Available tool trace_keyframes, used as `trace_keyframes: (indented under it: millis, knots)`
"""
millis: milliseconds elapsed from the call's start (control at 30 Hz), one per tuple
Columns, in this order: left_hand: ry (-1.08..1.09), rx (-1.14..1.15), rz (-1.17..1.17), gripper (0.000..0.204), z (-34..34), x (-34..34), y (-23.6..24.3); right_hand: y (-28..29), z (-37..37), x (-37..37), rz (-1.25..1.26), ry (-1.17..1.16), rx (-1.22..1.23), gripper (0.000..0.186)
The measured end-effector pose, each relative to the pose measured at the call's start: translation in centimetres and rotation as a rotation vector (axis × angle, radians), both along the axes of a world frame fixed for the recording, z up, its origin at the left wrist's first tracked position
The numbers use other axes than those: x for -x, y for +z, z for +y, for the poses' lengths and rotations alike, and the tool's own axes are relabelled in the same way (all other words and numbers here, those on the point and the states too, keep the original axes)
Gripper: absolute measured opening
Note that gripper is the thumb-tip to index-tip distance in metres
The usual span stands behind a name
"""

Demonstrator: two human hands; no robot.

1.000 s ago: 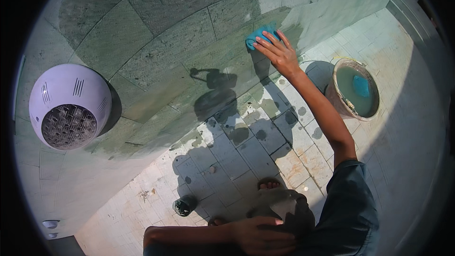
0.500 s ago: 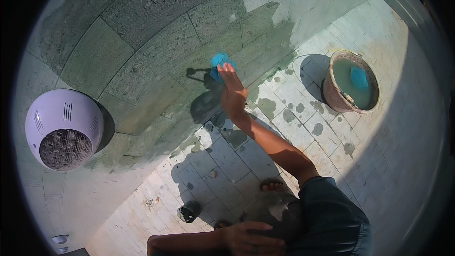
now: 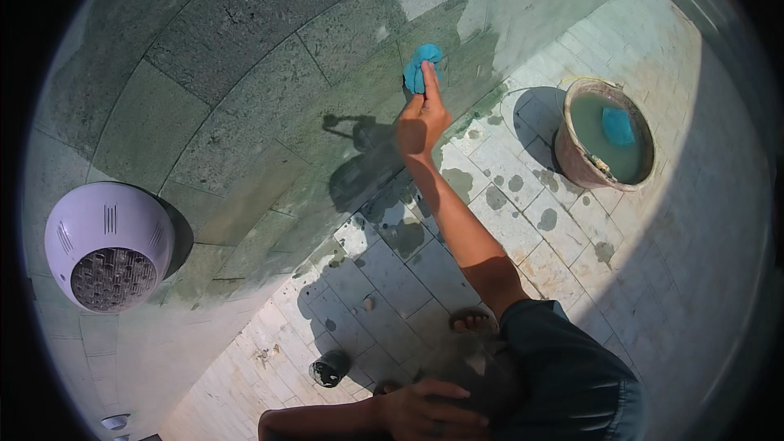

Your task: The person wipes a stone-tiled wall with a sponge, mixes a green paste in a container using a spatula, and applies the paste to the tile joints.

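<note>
A crumpled blue cloth (image 3: 423,69) is pressed against the wet grey-green stone wall (image 3: 269,98) under the fingers of my right hand (image 3: 423,118). That arm reaches up and forward from a dark sleeve, and the hand's shadow falls on the wall to its left. My left hand (image 3: 437,410) lies over my dark-clad knee (image 3: 478,371), its fingers stretched out and holding nothing. To the right on the floor stands a round, stained bucket (image 3: 572,155) of cloudy water. Another blue piece (image 3: 618,126), squarish, floats in it.
A rounded pale light fixture (image 3: 110,220) with a textured lens juts from the wall at left. On the pale tiled floor (image 3: 392,269), a small dark cup (image 3: 329,368) stands close to my feet. Wet splashes spot the tiles between wall and bucket.
My right hand has slid the blue cloth along the wall, farther away and to the right. My left hand stays on the knee.
</note>
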State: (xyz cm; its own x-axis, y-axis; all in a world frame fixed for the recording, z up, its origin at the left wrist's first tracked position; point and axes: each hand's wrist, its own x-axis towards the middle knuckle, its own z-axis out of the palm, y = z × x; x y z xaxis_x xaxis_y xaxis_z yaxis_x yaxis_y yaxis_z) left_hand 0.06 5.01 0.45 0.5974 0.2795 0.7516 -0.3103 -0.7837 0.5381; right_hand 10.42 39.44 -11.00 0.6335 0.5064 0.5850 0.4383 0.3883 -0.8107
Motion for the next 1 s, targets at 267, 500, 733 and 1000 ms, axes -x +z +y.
trace_keyframes:
  millis: [267, 500, 733, 1000]
  knots:
    - [0.031, -0.105, -0.074, 0.021, 0.3, -1.5, -0.8, -6.4, -10.1, 9.4, -0.396, 0.519, -0.133, 0.038]
    - [0.043, -0.155, 0.013, 0.031, -0.4, -2.6, 0.4, -11.8, -3.5, -1.4, -1.178, 0.655, -0.395, 0.033]
    - [0.044, -0.103, -0.061, 0.054, -1.5, -1.7, -0.1, -9.2, -2.3, -8.8, -0.994, 0.481, -0.060, 0.043]
    - [0.123, -0.081, -0.133, 0.054, -1.9, -0.6, -0.2, -9.2, -7.6, 6.0, 0.378, 0.332, 0.346, 0.049]
